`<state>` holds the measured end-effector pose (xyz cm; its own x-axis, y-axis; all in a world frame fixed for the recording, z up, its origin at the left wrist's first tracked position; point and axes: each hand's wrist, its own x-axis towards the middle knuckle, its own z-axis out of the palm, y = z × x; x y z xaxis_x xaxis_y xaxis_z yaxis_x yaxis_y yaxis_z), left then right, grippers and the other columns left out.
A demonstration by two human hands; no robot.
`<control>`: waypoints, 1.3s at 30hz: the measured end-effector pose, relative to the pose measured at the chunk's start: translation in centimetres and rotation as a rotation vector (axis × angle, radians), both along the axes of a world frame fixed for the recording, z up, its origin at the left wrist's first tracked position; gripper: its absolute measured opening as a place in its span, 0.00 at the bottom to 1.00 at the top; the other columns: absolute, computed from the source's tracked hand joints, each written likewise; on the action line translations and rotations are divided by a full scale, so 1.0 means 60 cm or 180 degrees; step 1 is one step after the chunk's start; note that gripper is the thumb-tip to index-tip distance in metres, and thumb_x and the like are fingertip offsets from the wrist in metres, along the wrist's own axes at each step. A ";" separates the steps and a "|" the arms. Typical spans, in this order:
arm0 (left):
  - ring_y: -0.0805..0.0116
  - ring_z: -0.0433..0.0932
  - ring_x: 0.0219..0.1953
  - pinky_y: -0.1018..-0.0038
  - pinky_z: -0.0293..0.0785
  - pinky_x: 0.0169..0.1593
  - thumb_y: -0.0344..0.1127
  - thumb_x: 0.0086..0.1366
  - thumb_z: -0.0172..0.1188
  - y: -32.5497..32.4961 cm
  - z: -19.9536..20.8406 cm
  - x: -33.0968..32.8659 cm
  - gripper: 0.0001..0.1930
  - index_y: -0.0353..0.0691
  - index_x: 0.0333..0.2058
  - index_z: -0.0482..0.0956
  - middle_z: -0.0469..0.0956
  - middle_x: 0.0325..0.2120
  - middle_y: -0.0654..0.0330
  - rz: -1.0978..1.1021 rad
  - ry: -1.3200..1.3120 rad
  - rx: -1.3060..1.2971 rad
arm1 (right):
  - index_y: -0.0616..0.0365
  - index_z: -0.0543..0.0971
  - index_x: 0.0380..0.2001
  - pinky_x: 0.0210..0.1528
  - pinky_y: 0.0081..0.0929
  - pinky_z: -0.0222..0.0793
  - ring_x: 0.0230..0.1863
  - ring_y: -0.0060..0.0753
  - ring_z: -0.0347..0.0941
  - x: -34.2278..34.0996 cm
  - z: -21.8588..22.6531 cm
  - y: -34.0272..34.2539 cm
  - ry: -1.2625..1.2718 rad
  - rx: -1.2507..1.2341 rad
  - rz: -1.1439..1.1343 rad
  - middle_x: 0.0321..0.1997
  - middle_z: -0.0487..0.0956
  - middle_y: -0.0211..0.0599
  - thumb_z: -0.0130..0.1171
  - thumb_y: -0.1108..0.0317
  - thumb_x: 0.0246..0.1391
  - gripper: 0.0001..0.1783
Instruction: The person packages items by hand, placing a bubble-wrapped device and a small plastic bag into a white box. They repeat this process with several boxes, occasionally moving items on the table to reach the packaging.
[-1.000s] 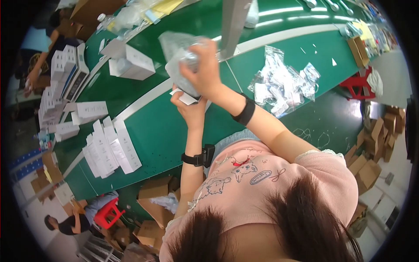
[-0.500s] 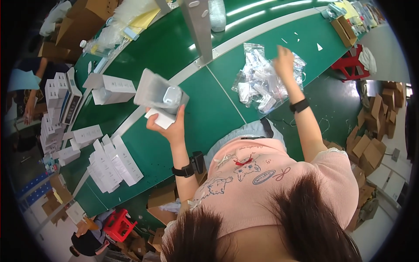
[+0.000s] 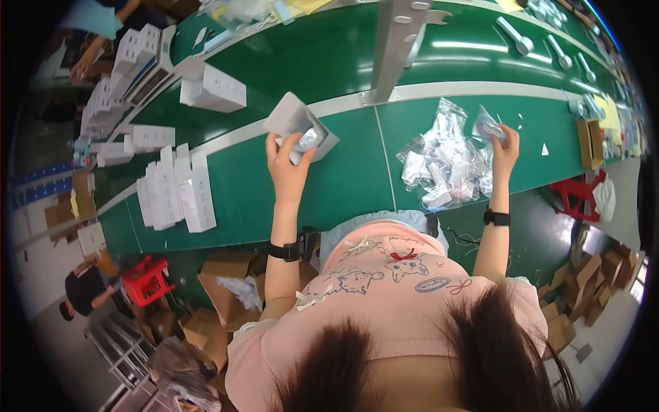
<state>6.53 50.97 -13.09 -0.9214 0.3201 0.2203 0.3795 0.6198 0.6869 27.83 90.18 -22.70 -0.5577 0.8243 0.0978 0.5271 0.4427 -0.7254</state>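
Observation:
My left hand [image 3: 290, 168] grips an open white box [image 3: 287, 115] by its near side, the flap standing up. A shiny, rounded pale item [image 3: 310, 139] shows inside the box, close to my fingers. On the right, my right hand [image 3: 506, 152] pinches a small clear plastic bag [image 3: 486, 125] whose contents I cannot make out. Just left of that hand lies a pile of clear bags [image 3: 446, 161] with white parts in them, spread on the green table [image 3: 350, 175].
Flat white boxes [image 3: 199, 192] stand in a row at the left, with another open box [image 3: 218, 89] behind. A metal post [image 3: 395, 55] rises at the table's back rail. White round-headed devices [image 3: 516, 38] lie on the far green surface. A red stool [image 3: 147, 280] and a person [image 3: 86, 288] are at lower left.
My right hand has taken a small bag from the pile and holds it up at the far right edge. The box in my left hand has been lowered and turned, its opening toward me.

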 end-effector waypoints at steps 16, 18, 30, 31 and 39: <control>0.82 0.60 0.18 0.82 0.53 0.21 0.24 0.44 0.63 0.012 -0.035 -0.043 0.04 0.33 0.20 0.76 0.69 0.16 0.69 0.0809 -0.1067 0.0813 | 0.60 0.73 0.31 0.42 0.34 0.67 0.40 0.41 0.69 -0.366 0.160 -0.317 0.1249 0.0757 0.5045 0.38 0.72 0.36 0.56 0.75 0.35 0.13; 0.81 0.61 0.18 0.83 0.54 0.22 0.23 0.43 0.63 0.007 -0.046 -0.041 0.04 0.33 0.20 0.76 0.70 0.17 0.68 0.0621 -0.1171 0.1044 | 0.61 0.73 0.30 0.48 0.38 0.64 0.44 0.42 0.67 -0.369 0.173 -0.312 0.0999 0.1232 0.5101 0.39 0.72 0.36 0.57 0.74 0.37 0.11; 0.77 0.71 0.28 0.83 0.66 0.30 0.23 0.44 0.62 0.028 -0.051 -0.043 0.05 0.31 0.20 0.74 0.71 0.22 0.64 0.0564 -0.1414 0.1513 | 0.58 0.71 0.26 0.58 0.49 0.50 0.44 0.39 0.67 -0.325 0.126 -0.337 0.1363 0.1392 0.4469 0.38 0.71 0.35 0.60 0.70 0.39 0.09; 0.77 0.71 0.28 0.83 0.66 0.30 0.23 0.44 0.62 0.024 -0.056 -0.043 0.05 0.31 0.20 0.74 0.71 0.22 0.64 0.0630 -0.1365 0.1488 | 0.58 0.71 0.26 0.58 0.49 0.50 0.44 0.39 0.67 -0.326 0.129 -0.344 0.1435 0.1368 0.4517 0.38 0.71 0.35 0.60 0.70 0.39 0.09; 0.69 0.74 0.29 0.77 0.70 0.29 0.26 0.43 0.64 0.008 -0.085 -0.039 0.07 0.32 0.20 0.74 0.74 0.29 0.56 0.0528 -0.1238 0.1849 | 0.57 0.71 0.32 0.59 0.48 0.50 0.40 0.34 0.69 -0.337 0.147 -0.368 0.0574 0.1147 0.4427 0.30 0.73 0.34 0.58 0.75 0.38 0.14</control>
